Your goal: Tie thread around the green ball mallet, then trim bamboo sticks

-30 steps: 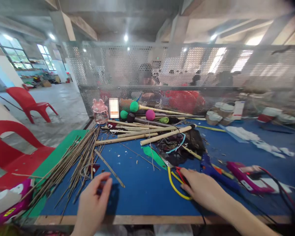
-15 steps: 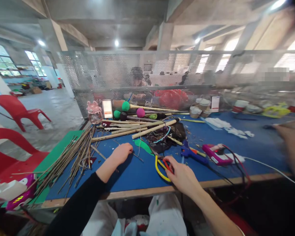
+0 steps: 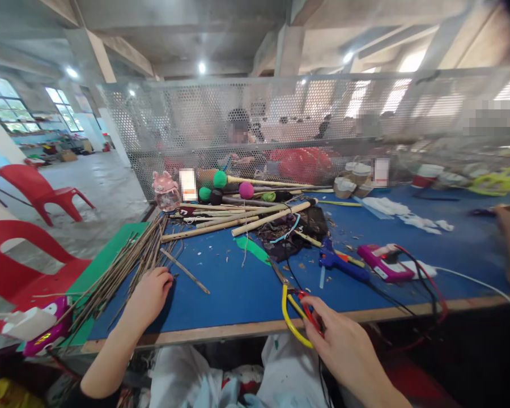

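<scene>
My right hand (image 3: 344,340) grips scissors (image 3: 295,326) with one yellow and one red handle loop; their blades point up and left over the blue table top. Beside the right end of a heap of thin brown twigs (image 3: 123,266), my left hand (image 3: 151,297) has its fingers curled in. What lies between those fingers is hidden. One loose twig (image 3: 187,272) rests just right of the left hand. Beyond the scissor tips lies a green leaf-shaped piece (image 3: 253,249), next to a dark crumpled bag (image 3: 276,232) with scraps on it.
Long pale sticks (image 3: 276,218) and yarn-covered balls (image 3: 246,190) lie at the back. A blue glue gun (image 3: 338,260) and a purple power strip (image 3: 385,263) are to the right, with cables. A perforated screen (image 3: 195,124) stands behind the table; a person sits beyond it.
My left hand has moved left and nearer to me, to the twig heap; the thin twig at its fingertips is no longer visible there. My right hand and the scissors have shifted right and nearer.
</scene>
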`<state>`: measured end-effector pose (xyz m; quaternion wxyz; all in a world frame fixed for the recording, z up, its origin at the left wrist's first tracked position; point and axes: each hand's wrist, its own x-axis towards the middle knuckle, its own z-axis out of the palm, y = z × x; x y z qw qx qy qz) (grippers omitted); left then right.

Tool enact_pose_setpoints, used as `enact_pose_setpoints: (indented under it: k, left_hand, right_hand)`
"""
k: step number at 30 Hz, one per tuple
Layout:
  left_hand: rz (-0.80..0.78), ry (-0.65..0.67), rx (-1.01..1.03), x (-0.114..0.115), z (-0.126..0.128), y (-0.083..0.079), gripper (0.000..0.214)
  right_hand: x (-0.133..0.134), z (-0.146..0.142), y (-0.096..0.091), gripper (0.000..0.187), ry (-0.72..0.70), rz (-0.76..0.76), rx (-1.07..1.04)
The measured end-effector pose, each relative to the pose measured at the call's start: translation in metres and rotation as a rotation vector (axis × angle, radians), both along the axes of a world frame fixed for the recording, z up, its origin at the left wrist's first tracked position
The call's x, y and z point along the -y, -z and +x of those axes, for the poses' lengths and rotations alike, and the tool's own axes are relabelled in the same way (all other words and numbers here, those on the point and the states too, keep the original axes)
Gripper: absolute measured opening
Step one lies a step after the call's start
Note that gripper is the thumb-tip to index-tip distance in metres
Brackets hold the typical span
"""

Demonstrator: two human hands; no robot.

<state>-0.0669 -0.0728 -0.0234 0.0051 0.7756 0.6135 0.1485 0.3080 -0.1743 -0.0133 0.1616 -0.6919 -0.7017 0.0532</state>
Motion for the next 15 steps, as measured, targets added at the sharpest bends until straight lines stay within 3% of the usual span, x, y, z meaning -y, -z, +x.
enact_pose_setpoints:
  k: [2,4,7,11,15]
  left_hand:
    - [0.082,-0.112,-0.035,0.001,0.001,0.000,0.024]
    - [0.146,-0.185,-0.040,0.002,0.015,-0.011,0.022]
    - [0.158,-0.087,0.025,-0.009,0.062,-0.038,0.023]
    - [0.046,0.118,0.025,-0.060,0.145,-0.061,0.030]
    - [-0.041,0.106,-0.054,-0.118,0.200,-0.045,0.032]
  right_hand:
    - [-0.003,0.001,0.004,0.027,0.018,-0.020,0.031]
    - [-0.006,0.002,0.008,0.028,0.021,-0.052,0.038]
    - [-0.010,0.004,0.009,0.029,0.016,-0.087,0.029]
    - [-0.013,0.005,0.007,0.031,-0.020,-0.068,0.008]
    - [-0.015,0.008,0.010,0.030,-0.031,-0.076,-0.038]
